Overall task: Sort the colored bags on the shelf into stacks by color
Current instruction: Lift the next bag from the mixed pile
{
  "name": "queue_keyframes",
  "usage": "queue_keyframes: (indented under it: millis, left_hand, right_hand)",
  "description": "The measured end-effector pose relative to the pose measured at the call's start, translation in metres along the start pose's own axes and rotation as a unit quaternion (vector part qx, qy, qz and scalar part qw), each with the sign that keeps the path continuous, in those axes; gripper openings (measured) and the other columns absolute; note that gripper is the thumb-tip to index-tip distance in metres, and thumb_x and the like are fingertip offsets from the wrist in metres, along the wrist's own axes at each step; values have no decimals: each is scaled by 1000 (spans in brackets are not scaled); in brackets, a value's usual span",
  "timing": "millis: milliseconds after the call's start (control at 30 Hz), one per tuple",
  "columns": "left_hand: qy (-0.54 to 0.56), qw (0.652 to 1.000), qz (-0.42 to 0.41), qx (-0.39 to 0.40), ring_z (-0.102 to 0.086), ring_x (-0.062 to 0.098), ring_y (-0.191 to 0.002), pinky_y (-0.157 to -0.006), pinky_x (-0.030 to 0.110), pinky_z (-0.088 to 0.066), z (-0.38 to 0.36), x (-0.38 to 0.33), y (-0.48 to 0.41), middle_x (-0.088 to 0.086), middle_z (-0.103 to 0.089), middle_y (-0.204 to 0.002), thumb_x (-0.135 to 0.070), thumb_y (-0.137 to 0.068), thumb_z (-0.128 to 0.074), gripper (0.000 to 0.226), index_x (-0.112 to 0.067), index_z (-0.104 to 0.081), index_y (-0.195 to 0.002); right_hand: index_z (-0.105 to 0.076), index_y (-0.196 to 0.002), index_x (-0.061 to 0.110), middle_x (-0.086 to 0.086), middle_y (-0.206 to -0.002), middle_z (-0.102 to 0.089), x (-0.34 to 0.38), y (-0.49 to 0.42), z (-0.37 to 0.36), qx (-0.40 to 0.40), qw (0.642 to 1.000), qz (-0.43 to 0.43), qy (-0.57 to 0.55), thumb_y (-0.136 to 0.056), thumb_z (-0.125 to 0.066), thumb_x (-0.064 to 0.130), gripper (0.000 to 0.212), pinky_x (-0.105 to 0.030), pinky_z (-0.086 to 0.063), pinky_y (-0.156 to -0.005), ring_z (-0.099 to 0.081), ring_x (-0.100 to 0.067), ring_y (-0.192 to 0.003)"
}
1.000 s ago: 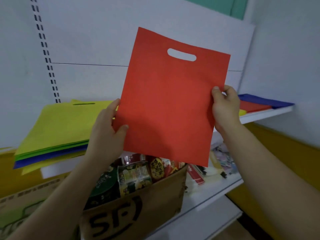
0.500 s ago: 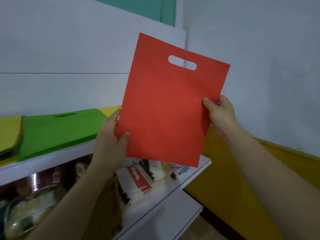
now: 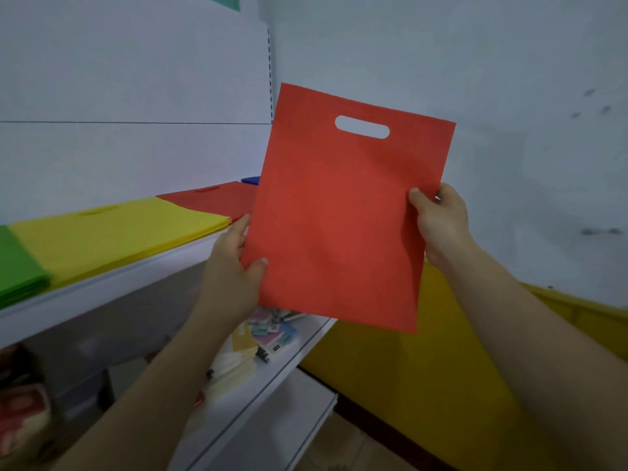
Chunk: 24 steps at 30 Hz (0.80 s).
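red bag (image 3: pixel 343 215) up in both hands, held upright in front of the shelf (image 3: pixel 112 283).
left hand (image 3: pixel 234 266) pinches its left edge, right hand (image 3: pixel 438 222) grips the right edge; red stack (image 3: pixel 210 198) on the shelf just behind.

no readable text or labels, print on lower-shelf packets (image 3: pixel 273 331) too blurred
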<state>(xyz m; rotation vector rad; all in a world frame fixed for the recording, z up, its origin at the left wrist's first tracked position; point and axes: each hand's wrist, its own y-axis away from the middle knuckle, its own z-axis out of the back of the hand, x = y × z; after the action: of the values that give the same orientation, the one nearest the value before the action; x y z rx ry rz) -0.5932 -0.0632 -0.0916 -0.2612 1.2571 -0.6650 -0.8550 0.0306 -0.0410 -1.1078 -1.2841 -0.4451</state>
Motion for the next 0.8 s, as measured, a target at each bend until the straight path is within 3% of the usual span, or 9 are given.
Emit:
queue_keyframes:
  millis: [233,433,633,800]
  left_hand:
    - [59,998,-1,35,-48,16,-123,-102,47,-43,-53,24,-72,-2,-45,-136,-19,-78,-56,69,-26,-34,-143]
    - [83,996,2,46,-43,13,-124,-106,47,-40,-84,44,-141,-6,-39,-130,-14,-82,-60,69,-26,-33,-144]
    - [7,1000,-8,18,-41,10,-124,-107,40,-38,-92,53,-186,2,-42,-138,-3,-87,-57,66,-24,-32,-145]
    - [-63,998,-3,-29,-41,7,-112,-94,27,-35,-87,56,-205,-4,-43,-130,-3,-90,-54,64,-27,-31,-145]
  right_hand:
    - [-57,-100,22,5,-95,-65,-28,-75,-10,-29,999,3,13,-92,-58,22,7,-29,-53,-78,-63,-10,-84]
    - [-56,-95,25,4,-96,-64,-45,-137,-33,-35,999,6,17,-92,-58,22,4,-33,-54,-82,-64,-14,-89]
    - [-55,-107,19,6,-95,-64,-55,-185,-67,-12,1000,15,7,-94,-57,21,14,-23,-51,-70,-63,-10,-84]
    - [-56,-105,18,5,-94,-64,-74,-224,-113,38,999,8,-11,-92,-58,21,13,-24,-51,-70,-63,-10,-83]
